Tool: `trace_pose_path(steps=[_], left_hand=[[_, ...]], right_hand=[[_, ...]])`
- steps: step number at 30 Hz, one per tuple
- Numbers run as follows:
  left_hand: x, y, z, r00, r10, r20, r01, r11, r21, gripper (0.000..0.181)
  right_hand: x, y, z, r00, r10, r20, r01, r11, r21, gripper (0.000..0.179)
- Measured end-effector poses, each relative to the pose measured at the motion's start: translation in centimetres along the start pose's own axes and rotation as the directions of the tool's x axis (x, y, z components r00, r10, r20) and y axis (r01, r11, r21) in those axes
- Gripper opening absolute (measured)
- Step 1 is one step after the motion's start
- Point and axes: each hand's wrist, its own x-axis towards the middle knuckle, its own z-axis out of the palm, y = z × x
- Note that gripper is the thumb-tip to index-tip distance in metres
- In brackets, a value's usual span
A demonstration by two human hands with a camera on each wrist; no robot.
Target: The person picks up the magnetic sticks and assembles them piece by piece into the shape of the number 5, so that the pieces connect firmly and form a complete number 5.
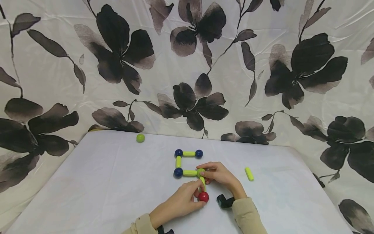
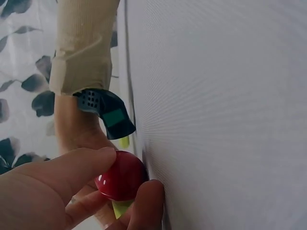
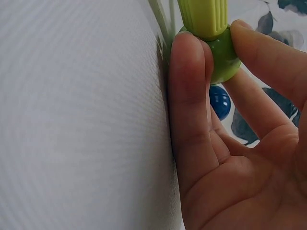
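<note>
A chain of yellow-green rods and coloured balls lies on the white table. Its blue balls [image 1: 178, 173] sit at the corners and far end, joined by rods [image 1: 189, 153]. My right hand [image 1: 220, 177] pinches the green ball [image 3: 224, 60] at the near right corner between thumb and fingers. From that ball a ridged rod [image 3: 205, 17] runs toward me to a red ball [image 1: 203, 197]. My left hand [image 1: 184, 198] grips the red ball and its rod, thumb on the ball in the left wrist view. The fingers partly cover this rod.
A loose green ball [image 1: 140, 138] lies near the table's far left edge. To the right of my right hand lies a loose yellow-green rod [image 1: 249, 174]. A black wrist device [image 1: 225, 201] sticks out by the right sleeve. Floral cloth [image 1: 193, 65] hangs behind the table [image 1: 102, 182].
</note>
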Motion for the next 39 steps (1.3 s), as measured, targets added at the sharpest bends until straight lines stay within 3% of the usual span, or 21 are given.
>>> trace_pose_path(steps=[8,12,16,18,26,39], left_hand=[[-0.2,-0.3,-0.1,1.0,0.004,0.008,-0.004,1.0,-0.025,0.027],[-0.1,-1.1,-0.1,0.999,0.019,0.029,-0.015,0.99,-0.141,0.028],[-0.1,-2.0,0.1,0.999,0.027,0.03,-0.018,0.958,-0.285,0.034],[0.0,-2.5,0.2,0.999,0.034,0.018,-0.027,0.948,-0.318,0.034],[0.2,-3.0,0.9,0.991,0.109,-0.08,-0.126,0.96,-0.251,0.03],[0.2,-3.4,1.0,0.993,0.076,-0.095,-0.1,0.955,-0.279,0.031]], right_hand=[[0.0,-0.1,0.0,1.0,0.002,-0.001,-0.002,1.0,-0.001,0.033],[0.0,0.0,0.1,1.0,0.0,0.002,0.0,1.0,-0.006,0.033],[0.0,0.0,0.1,1.0,-0.009,0.01,0.01,1.0,-0.006,0.033],[0.0,-0.1,0.1,1.0,-0.015,0.013,0.015,1.0,-0.005,0.034],[0.1,0.0,-0.1,1.0,-0.018,0.009,0.018,1.0,-0.025,0.034],[0.0,0.3,-0.1,1.0,-0.019,0.006,0.019,1.0,-0.001,0.035]])
